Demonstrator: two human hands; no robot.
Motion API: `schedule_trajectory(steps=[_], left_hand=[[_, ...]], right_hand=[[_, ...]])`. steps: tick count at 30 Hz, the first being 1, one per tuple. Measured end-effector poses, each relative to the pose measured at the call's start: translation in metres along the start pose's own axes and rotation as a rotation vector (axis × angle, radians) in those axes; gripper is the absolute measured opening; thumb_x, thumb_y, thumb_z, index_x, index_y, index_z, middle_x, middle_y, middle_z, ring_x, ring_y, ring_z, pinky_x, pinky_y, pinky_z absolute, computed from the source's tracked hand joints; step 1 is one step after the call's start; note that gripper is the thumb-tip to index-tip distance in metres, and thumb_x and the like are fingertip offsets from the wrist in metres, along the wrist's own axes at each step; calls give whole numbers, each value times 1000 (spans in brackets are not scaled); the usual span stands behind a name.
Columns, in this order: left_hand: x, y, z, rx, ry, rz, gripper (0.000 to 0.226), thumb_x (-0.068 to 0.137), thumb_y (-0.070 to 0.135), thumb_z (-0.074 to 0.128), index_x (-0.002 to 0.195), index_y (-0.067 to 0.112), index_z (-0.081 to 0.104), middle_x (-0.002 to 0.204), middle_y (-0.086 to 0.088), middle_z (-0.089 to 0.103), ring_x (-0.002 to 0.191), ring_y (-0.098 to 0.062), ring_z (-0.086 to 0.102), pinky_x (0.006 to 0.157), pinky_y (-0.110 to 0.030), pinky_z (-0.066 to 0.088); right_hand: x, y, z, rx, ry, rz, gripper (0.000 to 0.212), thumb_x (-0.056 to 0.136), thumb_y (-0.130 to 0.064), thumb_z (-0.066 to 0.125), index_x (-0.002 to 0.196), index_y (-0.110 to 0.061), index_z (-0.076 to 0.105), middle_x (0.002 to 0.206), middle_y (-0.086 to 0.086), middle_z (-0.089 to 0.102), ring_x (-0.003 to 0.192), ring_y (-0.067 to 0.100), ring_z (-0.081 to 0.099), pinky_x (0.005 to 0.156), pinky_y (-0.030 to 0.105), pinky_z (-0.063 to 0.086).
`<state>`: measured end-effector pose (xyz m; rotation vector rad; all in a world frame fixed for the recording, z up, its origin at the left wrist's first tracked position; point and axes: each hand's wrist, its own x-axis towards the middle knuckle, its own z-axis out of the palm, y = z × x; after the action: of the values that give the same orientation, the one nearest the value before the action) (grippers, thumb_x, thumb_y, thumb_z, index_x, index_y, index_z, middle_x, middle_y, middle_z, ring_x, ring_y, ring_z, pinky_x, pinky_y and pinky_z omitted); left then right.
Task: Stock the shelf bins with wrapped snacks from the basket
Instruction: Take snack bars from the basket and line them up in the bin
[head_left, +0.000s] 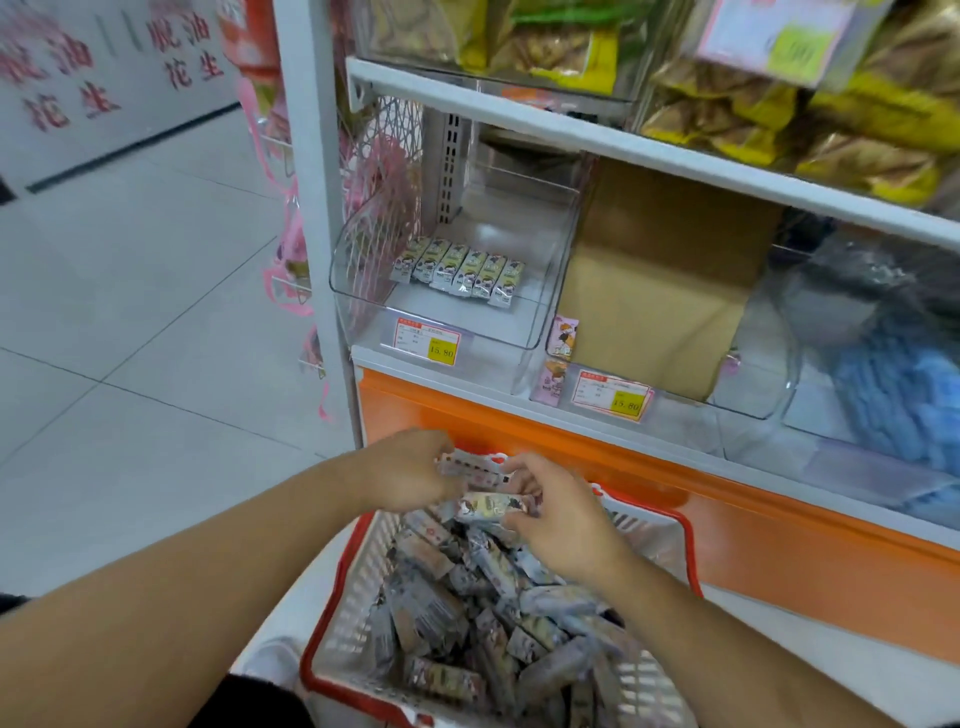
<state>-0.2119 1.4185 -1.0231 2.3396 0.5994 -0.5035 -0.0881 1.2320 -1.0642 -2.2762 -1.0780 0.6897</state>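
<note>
A white basket with a red rim (340, 597) stands below me, heaped with several small wrapped snacks (467, 613). Above its far end, my left hand (410, 470) grips a few wrapped snacks (470, 464), and my right hand (561, 519) pinches one snack bar (488, 505) beside them. Higher up on the shelf sits a clear plastic bin (363, 296) holding a neat row of several wrapped snacks (460, 269) near its front.
A cardboard box (654, 280) fills the bin to the right, with two pink snack packs (558, 358) wedged beside it. Blue and grey items (893, 374) fill the far-right bin. Yellow price tags (441, 349) hang at the front. Bagged snacks line the upper shelf (571, 132). Tiled floor lies left.
</note>
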Motion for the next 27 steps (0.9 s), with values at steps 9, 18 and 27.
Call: schedule_trajectory(steps=[9,18,27], left_hand=[[-46,34,-52,16,74,297,38,79,56,72,109,32,71,95,8,74,87,-16,69,84,-49,57],[-60,55,-51,-274,201,347,41,79,63,77,106,33,72,98,11,77,94,-10,73,90,-45,58],[-53,54,-71,-208,281,357,99,77,40,91,151,58,28,113,19,66,101,0,67,92,-27,57]], right_hand=[[-29,-77,-87,140,122,-194,55,90,-24,83,129,-44,49,126,-21,53,119,1,55,101,28,49],[-22,-84,-90,809,162,78,34,95,-17,77,118,-21,52,104,9,73,90,31,78,86,51,63],[1,-83,-90,818,151,79,29,98,-18,74,120,-28,58,106,6,77,91,34,77,95,62,58]])
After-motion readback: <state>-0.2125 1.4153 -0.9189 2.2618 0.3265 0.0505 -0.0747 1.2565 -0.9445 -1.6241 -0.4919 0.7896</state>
